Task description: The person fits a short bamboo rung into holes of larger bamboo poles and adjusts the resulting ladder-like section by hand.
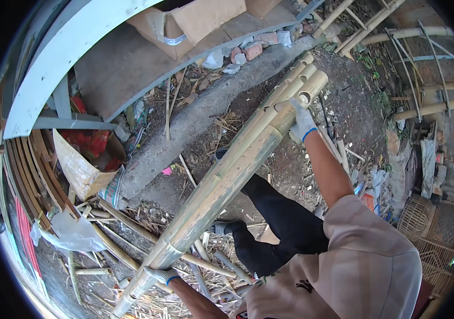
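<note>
A bundle of long, thick bamboo poles lies side by side, slanting from the lower left up to the right in front of my legs. Round holes are cut near the poles' far ends. My right hand, in a white glove with a blue cuff, grips the nearest pole just below such a hole. Toward the lower left end, my gloved left hand is closed over the pole from the near side. The undersides of the poles and some fingertips are hidden.
Bamboo offcuts and shavings litter the ground. A concrete ledge and broken bricks lie beyond the poles, with cardboard boxes on a board. A bamboo frame stands at the right, and a woven basket sits below it.
</note>
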Motion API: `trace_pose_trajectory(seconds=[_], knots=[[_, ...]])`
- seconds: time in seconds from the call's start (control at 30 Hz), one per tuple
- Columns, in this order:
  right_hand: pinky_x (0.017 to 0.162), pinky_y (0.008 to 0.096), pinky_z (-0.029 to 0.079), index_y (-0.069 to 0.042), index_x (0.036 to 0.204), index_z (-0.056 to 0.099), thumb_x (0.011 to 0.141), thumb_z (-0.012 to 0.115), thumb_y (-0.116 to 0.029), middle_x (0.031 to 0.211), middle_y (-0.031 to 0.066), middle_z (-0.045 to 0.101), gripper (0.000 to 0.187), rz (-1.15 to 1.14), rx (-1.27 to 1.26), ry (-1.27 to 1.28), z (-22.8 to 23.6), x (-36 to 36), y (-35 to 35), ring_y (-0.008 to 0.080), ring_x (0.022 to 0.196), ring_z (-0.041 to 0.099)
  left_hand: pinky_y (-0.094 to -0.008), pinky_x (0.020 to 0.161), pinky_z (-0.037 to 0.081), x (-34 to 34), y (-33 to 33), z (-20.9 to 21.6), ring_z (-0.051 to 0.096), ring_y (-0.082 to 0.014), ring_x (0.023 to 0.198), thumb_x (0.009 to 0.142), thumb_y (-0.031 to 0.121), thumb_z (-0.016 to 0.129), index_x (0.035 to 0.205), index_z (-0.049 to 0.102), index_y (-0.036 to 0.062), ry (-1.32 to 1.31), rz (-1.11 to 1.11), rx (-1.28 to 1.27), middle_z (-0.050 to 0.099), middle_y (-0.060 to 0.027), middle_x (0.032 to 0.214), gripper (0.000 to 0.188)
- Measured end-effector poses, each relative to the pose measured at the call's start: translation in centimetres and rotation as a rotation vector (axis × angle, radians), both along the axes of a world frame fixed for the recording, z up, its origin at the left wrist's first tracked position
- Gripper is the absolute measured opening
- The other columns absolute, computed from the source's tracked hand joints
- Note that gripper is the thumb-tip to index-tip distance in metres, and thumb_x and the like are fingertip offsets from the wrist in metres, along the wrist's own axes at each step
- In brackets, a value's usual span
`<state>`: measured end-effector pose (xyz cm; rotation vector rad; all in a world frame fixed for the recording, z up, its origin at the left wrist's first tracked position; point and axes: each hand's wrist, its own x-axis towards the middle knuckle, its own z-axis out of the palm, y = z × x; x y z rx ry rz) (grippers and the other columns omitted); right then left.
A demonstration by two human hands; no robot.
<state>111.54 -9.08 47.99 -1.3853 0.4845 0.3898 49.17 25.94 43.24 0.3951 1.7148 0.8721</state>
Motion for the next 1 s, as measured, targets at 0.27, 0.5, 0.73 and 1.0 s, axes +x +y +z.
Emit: trace_pose_trajectory(seconds=[0.27, 0.5, 0.73, 1.0], knots=[[0.091, 0.0368, 0.052, -0.003, 0.124, 0.047, 0.079, 0.087, -0.023, 0.111, 0.0088, 0.064, 0.063, -0.335, -0.096, -0.026, 0.1, -3.2, 5.7, 0.019, 0.102, 0.063, -0.053, 0.107, 0.044, 11.2, -1.3, 8.5, 0.052, -0.0462, 0.129, 0.088, 0.068, 0.064, 0.145, 0.041, -0.0078, 1.35, -0.817, 0.363, 0.043, -0.0365, 0.145, 0.097], [0.096, 0.0352, 0.052, -0.005, 0.13, 0.047, 0.085, 0.085, -0.025, 0.119, 0.0073, 0.061, 0.062, -0.256, 0.132, 0.054, 0.1, -5.3, 4.6, 0.0162, 0.108, 0.062, -0.0436, 0.114, 0.038, 44.5, -11.1, 13.9, 0.052, -0.0318, 0.133, 0.084, 0.02, 0.079, 0.144, 0.046, -0.0027, 0.219, -1.906, 0.507, 0.057, -0.0218, 0.138, 0.072], [0.116, 0.0537, 0.037, -0.007, 0.145, 0.043, 0.095, 0.042, -0.075, 0.137, 0.0206, 0.053, 0.085, -0.53, 1.022, 0.51, -4.1, -3.4, 0.8, 0.0381, 0.131, 0.05, -0.0462, 0.096, 0.052, 60.6, -19.2, 12.7, 0.066, -0.0381, 0.117, 0.073, 0.038, 0.088, 0.133, 0.055, -0.0008, 0.316, -2.359, 0.297, 0.066, -0.0249, 0.125, 0.079], [0.082, 0.0419, 0.061, -0.008, 0.13, 0.057, 0.106, 0.046, -0.041, 0.113, 0.0114, 0.069, 0.042, -0.584, 0.887, 0.415, -9.9, 1.2, 4.4, 0.0263, 0.096, 0.07, -0.0486, 0.078, 0.057, 59.3, -20.3, 9.8, 0.072, -0.0408, 0.094, 0.073, 0.047, 0.088, 0.121, 0.06, 0.006, 0.606, -2.181, 0.501, 0.073, -0.0202, 0.104, 0.069]])
